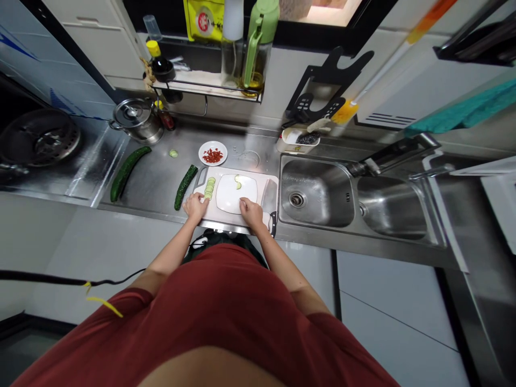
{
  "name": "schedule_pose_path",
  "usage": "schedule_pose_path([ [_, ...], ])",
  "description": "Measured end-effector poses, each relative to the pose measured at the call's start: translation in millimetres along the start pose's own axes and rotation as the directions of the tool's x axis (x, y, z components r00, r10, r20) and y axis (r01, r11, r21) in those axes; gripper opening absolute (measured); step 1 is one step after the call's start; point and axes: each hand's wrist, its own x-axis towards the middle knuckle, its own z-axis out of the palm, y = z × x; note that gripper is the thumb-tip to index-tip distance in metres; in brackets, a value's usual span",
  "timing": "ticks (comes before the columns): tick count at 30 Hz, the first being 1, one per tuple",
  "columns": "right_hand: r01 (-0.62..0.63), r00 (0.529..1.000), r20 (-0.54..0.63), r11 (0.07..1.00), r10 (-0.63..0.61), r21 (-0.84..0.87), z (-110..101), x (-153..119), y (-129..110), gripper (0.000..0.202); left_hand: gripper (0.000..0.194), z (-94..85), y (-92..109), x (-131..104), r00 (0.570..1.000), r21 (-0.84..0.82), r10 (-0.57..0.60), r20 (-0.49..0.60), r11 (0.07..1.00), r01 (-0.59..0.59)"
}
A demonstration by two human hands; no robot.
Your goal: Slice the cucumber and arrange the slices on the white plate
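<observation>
My left hand (195,208) is closed at the near end of a row of cucumber slices (210,185), its fingertips on the nearest slice. The row lies on a white cutting board (226,171). Beside it on the board is a white plate (231,200) with a few cucumber slices (237,183) near its far edge. My right hand (251,213) is over the plate's near right edge, fingers curled together; what they hold, if anything, is hidden. A knife (269,194) lies flat along the board's right side, its black handle towards me.
A cut cucumber (185,188) and a longer whole one (127,174) lie left of the board. Behind it stands a small plate of chopped red pepper (213,156). A lidded pot (137,119) is at the back left, a double sink (316,191) on the right.
</observation>
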Motion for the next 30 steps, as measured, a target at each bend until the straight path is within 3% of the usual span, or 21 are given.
schedule_pose_path([
  [11, -0.009, 1.0, -0.021, 1.0, 0.01, 0.029, 6.4, -3.1, 6.4, 0.034, 0.012, 0.5, 6.4, -0.5, 1.0, -0.083, -0.019, -0.021, 0.996, 0.017],
  [16, -0.018, 0.999, -0.041, 0.996, 0.021, 0.084, 6.7, -3.9, 7.6, 0.035, 0.011, -1.9, 9.7, 4.7, 1.0, -0.283, 0.021, -0.021, 0.959, -0.027],
  [19, -0.021, 0.995, -0.095, 0.986, 0.037, 0.165, -0.4, 0.4, 4.9, 0.037, 0.015, -8.5, 21.2, 13.2, 0.999, -0.547, 0.051, 0.018, 0.837, -0.033],
  [22, -0.016, 0.983, -0.17, 0.96, 0.066, 0.279, -14.2, 9.8, -2.2, 0.038, 0.025, -24.2, 43.7, 19.3, 0.987, -0.809, 0.104, 0.123, 0.586, 0.039],
  [24, 0.014, 0.973, -0.218, 0.928, 0.072, 0.372, -26.4, 17.8, -9.4, 0.036, 0.031, -40.1, 61.8, 19.6, 0.974, -0.887, 0.163, 0.158, 0.458, 0.067],
  [30, 0.21, 0.946, -0.324, 0.734, 0.015, 0.646, -67.5, 36.3, -38.3, 0.029, 0.03, -89.4, 104.5, 8.1, 0.924, -0.936, 0.337, 0.181, 0.348, 0.056],
])
